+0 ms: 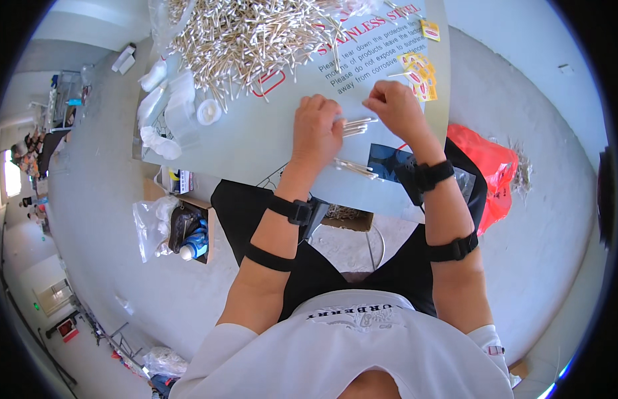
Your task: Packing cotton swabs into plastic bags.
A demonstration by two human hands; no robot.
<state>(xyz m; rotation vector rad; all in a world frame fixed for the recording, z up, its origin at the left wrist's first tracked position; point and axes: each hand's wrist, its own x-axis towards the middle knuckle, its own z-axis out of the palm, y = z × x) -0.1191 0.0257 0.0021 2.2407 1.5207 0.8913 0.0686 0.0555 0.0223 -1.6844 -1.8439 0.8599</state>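
My left hand (pixel 315 130) is over the table with its fingers curled round a small bunch of cotton swabs (pixel 359 126), whose white tips stick out to the right. To its right, my right hand (pixel 397 110) is closed, thumb and fingers pinched together; what they hold, if anything, is too small to make out. A second small row of cotton swabs (pixel 355 168) lies on the table nearer to me. A big heap of loose cotton swabs (pixel 249 43) covers the far part of the table. Yellow printed labels (pixel 420 74) are piled just beyond my right hand.
Clear plastic bags (pixel 181 100) and a round white tub (pixel 208 112) stand at the table's left. A dark phone-like object (pixel 383 161) lies near the front edge. Below are a cardboard box (pixel 209 233) with a blue-and-white bottle and, at right, a red bag (pixel 492 176).
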